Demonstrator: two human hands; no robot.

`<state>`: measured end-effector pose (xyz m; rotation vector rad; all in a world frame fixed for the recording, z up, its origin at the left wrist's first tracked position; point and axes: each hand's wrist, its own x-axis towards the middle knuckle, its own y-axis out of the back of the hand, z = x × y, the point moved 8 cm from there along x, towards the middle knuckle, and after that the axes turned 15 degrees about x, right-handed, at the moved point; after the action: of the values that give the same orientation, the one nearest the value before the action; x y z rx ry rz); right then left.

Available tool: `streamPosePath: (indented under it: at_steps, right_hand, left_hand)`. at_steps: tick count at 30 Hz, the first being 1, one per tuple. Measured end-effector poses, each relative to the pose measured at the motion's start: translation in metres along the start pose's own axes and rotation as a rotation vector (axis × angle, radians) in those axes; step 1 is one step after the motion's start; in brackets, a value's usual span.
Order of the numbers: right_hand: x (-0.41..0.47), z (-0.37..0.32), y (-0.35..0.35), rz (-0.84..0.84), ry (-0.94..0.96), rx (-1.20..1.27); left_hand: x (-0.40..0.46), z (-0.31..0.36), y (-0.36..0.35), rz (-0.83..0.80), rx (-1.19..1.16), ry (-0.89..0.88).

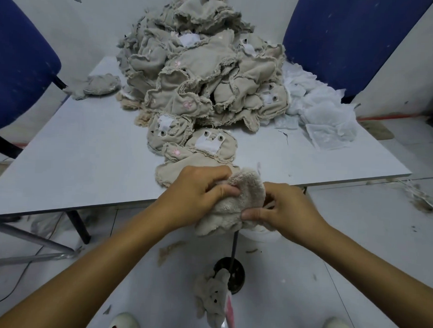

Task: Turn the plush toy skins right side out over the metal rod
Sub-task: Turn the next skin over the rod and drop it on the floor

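A beige plush skin (pixel 236 201), fluffy side partly out, sits over the top of a thin dark metal rod (pixel 234 248) that rises from a round black base (pixel 233 275) on the floor. My left hand (pixel 197 190) grips the skin's upper left side with curled fingers. My right hand (pixel 282 208) pinches its right edge between thumb and fingers. The rod's top is hidden inside the skin. A large pile of inside-out beige skins (pixel 201 72) covers the middle of the white table (pixel 83 154). One finished grey plush toy (pixel 213 298) lies on the floor beside the base.
Blue chairs stand at the left (pixel 20 59) and back right (pixel 350 38). White mesh pieces (pixel 320 113) lie right of the pile. A lone grey skin (pixel 95 86) rests at the table's far left. My white shoes (pixel 125 322) frame the floor below; fabric scraps litter it.
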<state>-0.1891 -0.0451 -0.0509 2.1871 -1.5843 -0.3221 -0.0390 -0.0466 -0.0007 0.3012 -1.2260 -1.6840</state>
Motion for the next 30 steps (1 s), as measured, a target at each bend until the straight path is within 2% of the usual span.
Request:
streamPosePath:
  at_steps: [3,7,10,13,14,16,18,19,21,23,25,30]
  right_hand:
    - [-0.001,0.001,-0.002,-0.072,-0.021,-0.041]
    - [-0.008,-0.029,0.024,0.078,0.177,0.129]
    - [-0.016,-0.052,0.035,0.209,0.356,0.164]
    - [-0.017,-0.062,0.032,0.269,0.420,0.114]
    - [-0.017,-0.065,0.031,0.276,0.425,0.095]
    - [-0.016,-0.071,0.032,0.283,0.450,0.039]
    - [-0.014,-0.077,0.034,0.281,0.470,-0.037]
    - [-0.014,-0.080,0.034,0.279,0.482,-0.079]
    - [-0.014,-0.086,0.034,0.278,0.506,-0.148]
    - [-0.013,-0.091,0.037,0.280,0.521,-0.152]
    - [-0.012,-0.094,0.038,0.272,0.522,-0.090]
    - [-0.004,-0.076,0.035,0.135,0.387,-0.020]
  left_hand:
    - [-0.004,-0.005,0.005,0.075,-0.102,0.048]
    - [-0.003,-0.026,0.019,0.145,-0.434,0.165]
    - [-0.004,-0.034,0.015,-0.049,-0.427,0.177]
    - [-0.007,-0.030,-0.001,-0.282,-0.205,0.159]
    - [-0.006,-0.030,-0.001,-0.301,-0.199,0.177]
    - [-0.002,-0.022,0.006,-0.335,-0.351,0.166]
    - [0.004,-0.011,0.020,-0.297,-0.449,0.144]
    - [0.007,-0.006,0.029,-0.224,-0.426,0.137]
    - [0.014,0.005,0.044,-0.064,-0.282,0.126]
    - [0.019,0.016,0.047,0.013,-0.105,0.093]
    - [0.021,0.021,0.043,0.010,-0.019,0.052]
    - [0.014,0.007,0.039,-0.022,-0.175,0.066]
